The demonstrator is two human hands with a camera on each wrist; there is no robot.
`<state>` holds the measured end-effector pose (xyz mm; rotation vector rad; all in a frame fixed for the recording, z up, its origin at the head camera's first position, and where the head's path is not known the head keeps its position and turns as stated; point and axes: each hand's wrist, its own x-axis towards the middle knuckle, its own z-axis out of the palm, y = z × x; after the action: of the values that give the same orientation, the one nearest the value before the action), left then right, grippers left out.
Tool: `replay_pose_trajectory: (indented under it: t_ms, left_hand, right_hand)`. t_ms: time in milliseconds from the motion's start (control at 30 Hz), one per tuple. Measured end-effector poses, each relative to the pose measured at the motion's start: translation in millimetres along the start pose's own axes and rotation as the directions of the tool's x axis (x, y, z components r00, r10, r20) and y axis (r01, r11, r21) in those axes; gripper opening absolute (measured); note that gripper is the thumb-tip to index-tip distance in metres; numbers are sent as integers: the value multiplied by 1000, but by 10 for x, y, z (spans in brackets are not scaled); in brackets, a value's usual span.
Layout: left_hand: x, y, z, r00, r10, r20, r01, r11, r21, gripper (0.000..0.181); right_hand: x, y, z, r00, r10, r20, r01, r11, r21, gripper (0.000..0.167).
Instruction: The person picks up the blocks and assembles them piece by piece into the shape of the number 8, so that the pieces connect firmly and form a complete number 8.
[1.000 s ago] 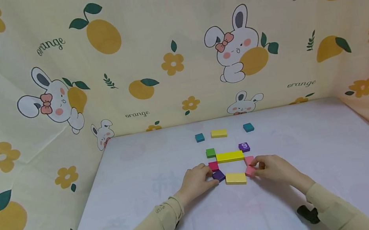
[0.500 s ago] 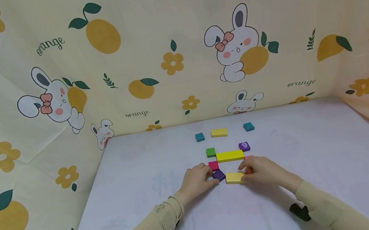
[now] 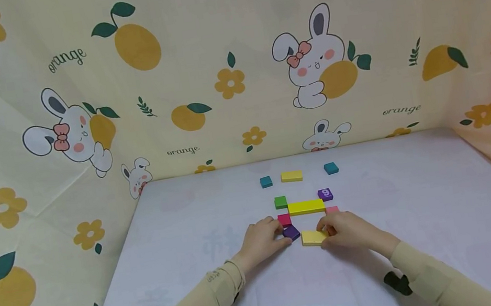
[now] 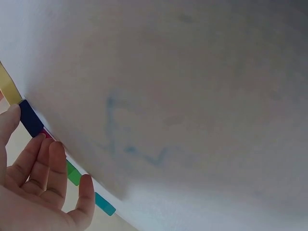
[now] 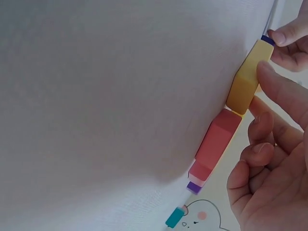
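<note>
My left hand (image 3: 262,241) holds a dark purple block (image 3: 291,233) between thumb and fingertips. In the left wrist view that block (image 4: 31,118) lies between the thumb and the fingers. My right hand (image 3: 350,232) pinches the right end of a pale yellow block (image 3: 314,238), thumb on its near side. From the right wrist, the yellow block (image 5: 250,77) shows beside a pink block (image 5: 219,139). A crimson block (image 3: 284,220) sits just behind the purple one. Another bit of pink block (image 3: 332,210) shows behind the right hand, which hides the rest.
A long bright yellow block (image 3: 306,207) spans the middle, with a green block (image 3: 280,202) and a purple block marked 9 (image 3: 325,194) behind its ends. Further back lie two teal blocks (image 3: 266,181) and a yellow block (image 3: 291,176). A printed cloth (image 3: 234,112) rises behind the table.
The right hand has moved left from the near pink block to the pale yellow block, whose right end it now holds. That block has shifted slightly right. The left hand has stayed put.
</note>
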<state>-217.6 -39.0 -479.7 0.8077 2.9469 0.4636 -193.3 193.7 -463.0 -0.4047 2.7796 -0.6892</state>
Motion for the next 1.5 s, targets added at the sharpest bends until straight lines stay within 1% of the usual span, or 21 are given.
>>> replay_pose_trajectory:
  t_ms: [200,433,900,1067,1200,1267,1500]
  left_hand:
    - [3,4,-2,1000,-2,0,2,1000,-1,31]
    - [10,-1,7,1000,-1,8,1,1000,-1,31]
    - [0,-2,3,1000,3,3,-2,1000,-8,31]
    - [-1,2,-2,1000,1,6,-1,1000,-6,31]
    - [4,4,-4,1000,-6,9,6,1000,-8,32]
    - [6,2,0,1000,-8,11,8,1000,-8,32]
    - [10,-7,9,1000,-13,18,13,1000,-7,33]
  right_hand:
    - [-6,10,-12,999,-37,15,37,999,6,33]
    - [3,7,-10,998,-56,19,56,998,0,33]
    - [6,-1,7,1000,-15,21,15,1000,26,31]
    - [0,20,2,999,-34,27,33,999,29,33]
    - [3,43,-42,998,-58,30,57,998,30,33]
    - [11,51,-79,998,-56,26,55,998,38,31]
    - [57,82,-277,999,-40,-31,40,999,0,26]
